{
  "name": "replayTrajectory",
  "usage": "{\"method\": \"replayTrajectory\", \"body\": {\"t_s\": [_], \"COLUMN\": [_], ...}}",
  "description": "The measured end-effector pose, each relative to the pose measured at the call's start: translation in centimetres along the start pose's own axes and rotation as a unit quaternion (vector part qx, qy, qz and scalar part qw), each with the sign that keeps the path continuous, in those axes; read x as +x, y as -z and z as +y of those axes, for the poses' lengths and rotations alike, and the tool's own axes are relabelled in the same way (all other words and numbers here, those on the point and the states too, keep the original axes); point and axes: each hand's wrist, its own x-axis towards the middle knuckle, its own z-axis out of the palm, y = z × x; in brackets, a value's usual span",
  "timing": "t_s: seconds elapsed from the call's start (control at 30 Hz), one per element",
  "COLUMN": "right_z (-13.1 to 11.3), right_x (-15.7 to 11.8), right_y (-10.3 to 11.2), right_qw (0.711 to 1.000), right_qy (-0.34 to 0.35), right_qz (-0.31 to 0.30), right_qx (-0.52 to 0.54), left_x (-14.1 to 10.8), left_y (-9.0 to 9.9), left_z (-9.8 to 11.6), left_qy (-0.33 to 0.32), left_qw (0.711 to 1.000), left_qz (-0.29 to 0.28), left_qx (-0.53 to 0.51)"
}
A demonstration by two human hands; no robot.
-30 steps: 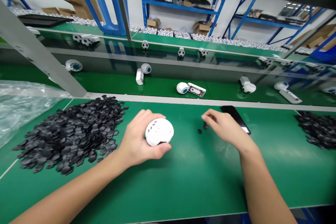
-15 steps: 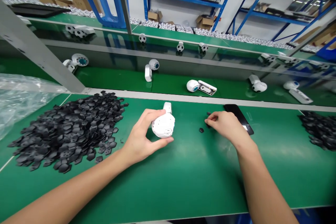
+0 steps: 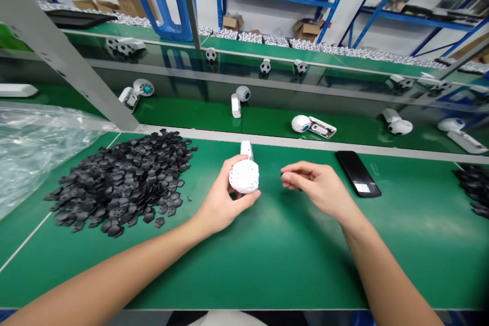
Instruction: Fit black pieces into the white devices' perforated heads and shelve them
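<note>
My left hand [image 3: 225, 196] is closed around a white ball-shaped housing [image 3: 243, 177], thumb below and fingers behind it. A pale rectangular base [image 3: 246, 149] extends from the ball's far side. To the right, above the green bench, my right hand [image 3: 311, 183] pinches a small black piece [image 3: 282, 174] between thumb and forefinger, a short gap away from the ball. Only the tip of that piece shows. Left of my left hand lies a big heap of black pentagonal pieces [image 3: 130, 178].
A black phone [image 3: 358, 173] lies beyond my right hand. More black pieces [image 3: 476, 183] are heaped at the right edge. Behind a pale rail [image 3: 267, 140], white ball-headed units [image 3: 301, 124] rest on a green strip. Clear plastic sheeting [image 3: 46, 137] covers the far left.
My right hand has lifted off the bench and moved left towards the ball, carrying a small black piece. The ball is turned slightly in my left hand. The view has shifted.
</note>
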Motion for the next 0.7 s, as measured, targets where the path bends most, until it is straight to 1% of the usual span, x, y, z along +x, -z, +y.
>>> {"method": "replayTrajectory", "body": {"t_s": [0.1,0.17,0.2,0.23,0.33,0.47,0.6,0.7], "right_z": [-0.9,-1.2,-1.3,-1.3,-1.4,-1.3,-1.4,-1.4], "right_x": [-1.2,-1.8,-2.0,-2.2,-2.4,-2.5,-2.6,-2.7], "right_y": [-1.4,-2.2,-2.7,-3.1,-4.4,-5.5,-5.9,-6.2], "right_qw": [0.994,0.988,0.988,0.988,0.991,0.993,0.995,0.99], "right_qy": [-0.003,0.01,0.02,0.031,0.057,0.076,0.098,0.136], "right_qz": [-0.086,-0.118,-0.116,-0.101,-0.044,-0.024,0.006,0.019], "right_qx": [0.066,0.095,0.104,0.111,0.11,0.088,0.027,-0.036], "left_x": [0.1,0.1,0.1,0.0,-0.1,-0.3,-0.3,-0.3], "left_y": [0.0,0.1,0.1,0.1,-0.1,0.0,0.3,0.4], "left_z": [-0.2,-0.2,-0.2,-0.2,-0.2,-0.1,0.2,0.4], "left_qy": [-0.007,-0.015,-0.02,-0.024,-0.029,-0.035,-0.057,-0.036], "left_qw": [0.999,0.998,0.997,0.996,0.994,0.991,0.985,0.987], "left_qz": [0.002,-0.004,-0.008,-0.011,-0.019,-0.031,-0.079,-0.078], "left_qx": [0.033,0.057,0.069,0.08,0.106,0.129,0.145,0.138]}}
